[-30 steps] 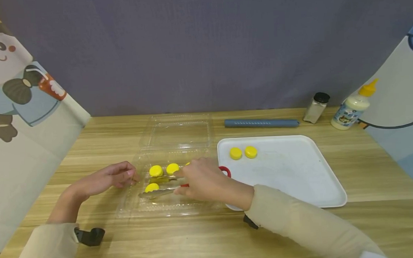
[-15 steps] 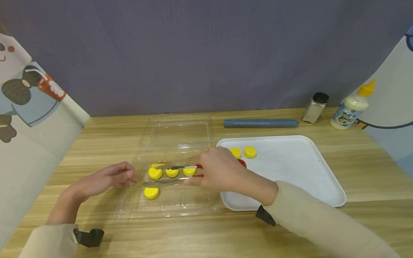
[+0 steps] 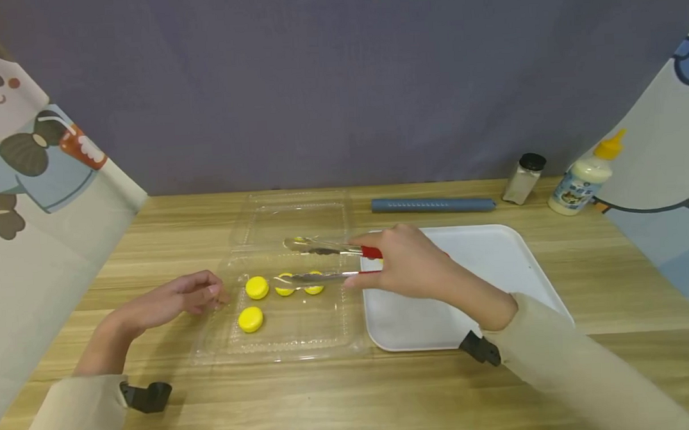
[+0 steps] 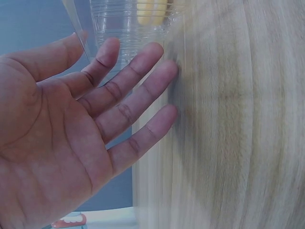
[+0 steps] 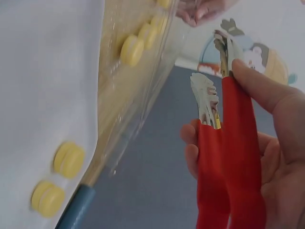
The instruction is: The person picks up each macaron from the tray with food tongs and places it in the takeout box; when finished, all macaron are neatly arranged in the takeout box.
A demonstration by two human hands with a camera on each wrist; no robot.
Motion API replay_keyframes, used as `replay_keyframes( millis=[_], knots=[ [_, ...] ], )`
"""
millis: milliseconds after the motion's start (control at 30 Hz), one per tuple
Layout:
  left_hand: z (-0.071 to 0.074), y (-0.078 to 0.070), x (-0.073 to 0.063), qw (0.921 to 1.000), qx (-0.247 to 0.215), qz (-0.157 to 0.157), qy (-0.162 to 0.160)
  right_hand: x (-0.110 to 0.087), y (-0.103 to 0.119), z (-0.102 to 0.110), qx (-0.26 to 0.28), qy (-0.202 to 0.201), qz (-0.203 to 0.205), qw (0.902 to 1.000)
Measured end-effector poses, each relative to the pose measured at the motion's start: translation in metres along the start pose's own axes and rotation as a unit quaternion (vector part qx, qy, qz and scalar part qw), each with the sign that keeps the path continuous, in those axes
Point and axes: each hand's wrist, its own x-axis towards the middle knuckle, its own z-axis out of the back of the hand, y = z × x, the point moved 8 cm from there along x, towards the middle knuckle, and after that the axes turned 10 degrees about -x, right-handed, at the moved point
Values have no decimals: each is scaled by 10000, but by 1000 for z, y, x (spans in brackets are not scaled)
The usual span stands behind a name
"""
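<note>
My right hand [image 3: 407,260] grips red-handled metal tongs [image 5: 240,157]; their tips stand apart with nothing between them, above the clear plastic clamshell box [image 3: 304,342]. Several yellow macarons lie in the box: a back row with a left macaron [image 3: 257,287] and two partly behind the tongs, plus a front macaron [image 3: 250,319]. Two macarons [image 5: 69,159] sit on the white tray [image 3: 470,325]; in the head view the right hand hides them. My left hand [image 4: 90,109] lies at the box's left edge, fingers loosely extended, thumb and index finger near the rim.
Behind the tray lies a blue-grey rod [image 3: 433,205]. A black-capped shaker jar [image 3: 523,180] and a squeeze bottle [image 3: 580,185] with a yellow nozzle stand at the back right. The box's clear lid [image 3: 298,220] lies folded back.
My right hand has moved back and right with the tongs, lifting away from the front macaron, past the back row. The third back-row macaron has come into view. My left hand has stayed put.
</note>
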Motion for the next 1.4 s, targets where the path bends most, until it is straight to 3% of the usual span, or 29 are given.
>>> replay_keyframes(
  millis=[700,1033,1400],
  knots=[
    [0,-2,-1,10000,79,18,16,-39,-77,21,274,217,-892,9954],
    [0,-3,-1,9999,93,44,15,-56,-105,20,197,-49,-811,9965],
    [-2,-1,0,10000,33,52,15,-71,-131,9,36,117,-1183,9929]
  ],
)
